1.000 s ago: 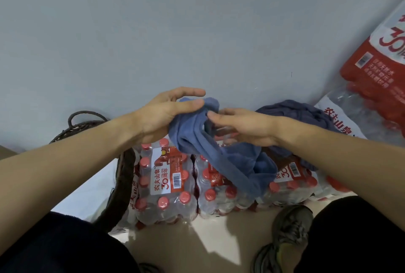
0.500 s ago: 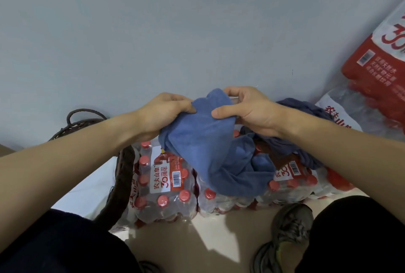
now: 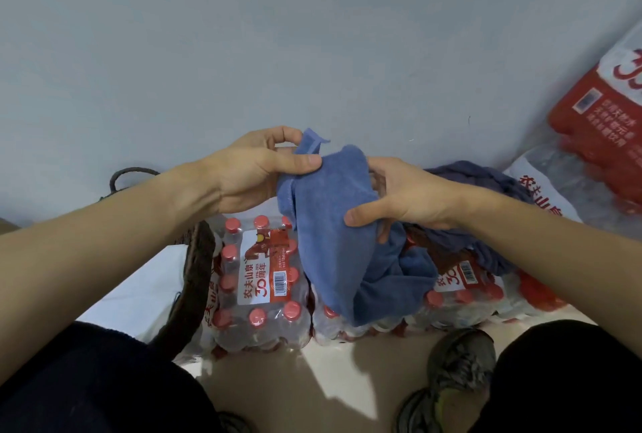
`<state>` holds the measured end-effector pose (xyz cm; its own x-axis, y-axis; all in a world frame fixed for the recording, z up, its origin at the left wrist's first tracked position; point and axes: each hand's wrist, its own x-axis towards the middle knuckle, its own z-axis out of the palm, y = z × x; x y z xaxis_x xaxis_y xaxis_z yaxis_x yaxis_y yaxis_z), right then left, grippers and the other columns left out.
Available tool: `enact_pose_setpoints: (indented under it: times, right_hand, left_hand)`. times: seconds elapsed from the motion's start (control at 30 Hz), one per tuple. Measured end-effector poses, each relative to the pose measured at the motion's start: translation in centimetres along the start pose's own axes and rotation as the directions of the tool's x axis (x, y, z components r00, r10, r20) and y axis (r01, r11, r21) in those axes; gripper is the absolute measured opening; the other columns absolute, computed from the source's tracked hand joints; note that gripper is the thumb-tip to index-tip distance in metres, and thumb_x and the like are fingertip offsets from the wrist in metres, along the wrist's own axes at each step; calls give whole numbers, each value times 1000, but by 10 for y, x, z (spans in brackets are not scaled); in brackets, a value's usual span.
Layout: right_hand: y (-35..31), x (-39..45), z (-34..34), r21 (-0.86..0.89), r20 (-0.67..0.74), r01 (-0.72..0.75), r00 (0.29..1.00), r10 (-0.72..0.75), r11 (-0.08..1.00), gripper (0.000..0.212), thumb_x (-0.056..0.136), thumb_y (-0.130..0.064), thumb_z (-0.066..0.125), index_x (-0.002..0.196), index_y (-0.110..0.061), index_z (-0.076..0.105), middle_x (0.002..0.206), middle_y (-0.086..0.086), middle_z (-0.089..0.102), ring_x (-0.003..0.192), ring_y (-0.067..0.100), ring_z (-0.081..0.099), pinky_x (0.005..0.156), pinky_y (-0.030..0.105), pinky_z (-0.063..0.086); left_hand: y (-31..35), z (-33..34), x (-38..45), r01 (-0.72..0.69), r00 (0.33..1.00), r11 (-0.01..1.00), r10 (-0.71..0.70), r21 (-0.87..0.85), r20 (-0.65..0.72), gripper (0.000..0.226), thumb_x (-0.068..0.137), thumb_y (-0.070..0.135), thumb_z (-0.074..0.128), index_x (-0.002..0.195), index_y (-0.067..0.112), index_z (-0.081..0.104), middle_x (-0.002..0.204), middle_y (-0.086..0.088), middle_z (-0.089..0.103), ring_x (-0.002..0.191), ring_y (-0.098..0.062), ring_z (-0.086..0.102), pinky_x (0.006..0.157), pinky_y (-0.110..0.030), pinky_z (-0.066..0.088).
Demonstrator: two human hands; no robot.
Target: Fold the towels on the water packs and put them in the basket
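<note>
A blue towel (image 3: pixel 333 224) hangs in the air above the water packs (image 3: pixel 264 279), its lower end drooping onto them. My left hand (image 3: pixel 253 172) pinches the towel's upper left edge between thumb and fingers. My right hand (image 3: pixel 406 196) grips the towel's right side, thumb in front. A darker blue-grey towel (image 3: pixel 486 182) lies crumpled on the packs behind my right wrist. The dark wicker basket (image 3: pixel 194 276) stands left of the packs, partly hidden by my left forearm.
A plain grey wall rises close behind the packs. More shrink-wrapped water packs (image 3: pixel 597 126) are stacked at the right. My knees in dark trousers and a grey shoe (image 3: pixel 458 363) fill the bottom of the view on the pale floor.
Both hands have lifted the blue towel and shifted along it: the left now pinches an upper corner, the right has slid down the right side. The towel hangs longer.
</note>
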<state>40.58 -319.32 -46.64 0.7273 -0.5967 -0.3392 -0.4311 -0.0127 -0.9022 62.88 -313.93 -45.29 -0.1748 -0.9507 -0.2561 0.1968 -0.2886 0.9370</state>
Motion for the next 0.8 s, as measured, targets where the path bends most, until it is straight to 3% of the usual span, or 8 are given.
enact_pose_setpoints:
  times: [0.1, 0.23, 0.33, 0.4, 0.53, 0.63, 0.7, 0.8]
  right_hand:
    - [-2, -3, 2, -81, 100, -16, 995, 24, 997, 18, 82, -9, 78, 98, -12, 70, 87, 3, 76, 75, 24, 74, 56, 29, 57]
    - [-2, -4, 2, -59, 203, -83, 975, 93, 995, 27, 83, -15, 77, 108, -6, 69, 106, 9, 75, 97, 26, 72, 81, 37, 59]
    - [0, -6, -2, -238, 244, -142, 949, 201, 961, 18, 78, -23, 83, 87, -10, 74, 92, 4, 77, 85, 17, 74, 71, 26, 56]
    - [2, -6, -2, -483, 236, -164, 922, 308, 860, 23, 70, -37, 87, 78, -19, 76, 82, -5, 76, 76, 11, 72, 69, 25, 55]
    - [17, 4, -3, -694, 106, -206, 918, 382, 689, 29, 63, -52, 84, 76, -27, 75, 73, -8, 73, 69, 12, 69, 65, 28, 54]
    - [45, 20, -2, -727, -122, -338, 920, 371, 598, 32, 68, -45, 79, 75, -15, 67, 66, 1, 65, 63, 22, 61, 57, 30, 46]
    - [73, 31, 8, -733, -206, -411, 894, 399, 543, 35, 74, -45, 75, 82, -13, 63, 79, 5, 65, 71, 24, 60, 62, 29, 45]
    - [116, 43, 31, -727, -181, -434, 869, 461, 532, 47, 91, -45, 60, 123, -10, 60, 118, 13, 64, 109, 29, 59, 88, 33, 46]
  left_hand:
    - [3, -1, -1, 45, 999, 999, -45, -5, 11, 21, 80, 8, 63, 101, 9, 59, 82, -6, 64, 71, -16, 65, 66, -25, 57]
    - [-2, -7, -1, 100, 993, 953, -78, 285, -87, 12, 95, 10, 59, 102, 8, 67, 74, 5, 69, 70, -8, 65, 65, -17, 54]
    - [-8, -16, 0, 28, 986, 598, 116, 801, -121, 16, 97, 9, 56, 93, 14, 71, 86, 7, 72, 86, -6, 65, 77, -14, 47]
    - [-8, -23, 1, 46, 965, 556, 190, 830, -180, 21, 99, 8, 51, 95, 12, 72, 96, 4, 71, 94, -10, 61, 79, -14, 45]
    - [-11, -37, 5, 93, 953, 524, 200, 847, -228, 24, 101, 13, 50, 100, 12, 74, 93, 8, 68, 88, -6, 59, 64, -1, 39]
    - [-18, -39, 7, 164, 962, 453, 123, 876, -244, 27, 102, 21, 49, 100, 8, 73, 97, -2, 71, 81, -8, 59, 65, -11, 40]
    - [-23, -38, 8, 192, 967, 428, 70, 883, -244, 29, 102, 23, 49, 102, 6, 71, 101, -7, 70, 88, -17, 61, 75, -23, 41]
    - [-31, -34, 6, 172, 984, 345, -15, 923, -178, 21, 99, 21, 54, 102, 14, 73, 103, -4, 71, 94, -18, 62, 78, -23, 41]
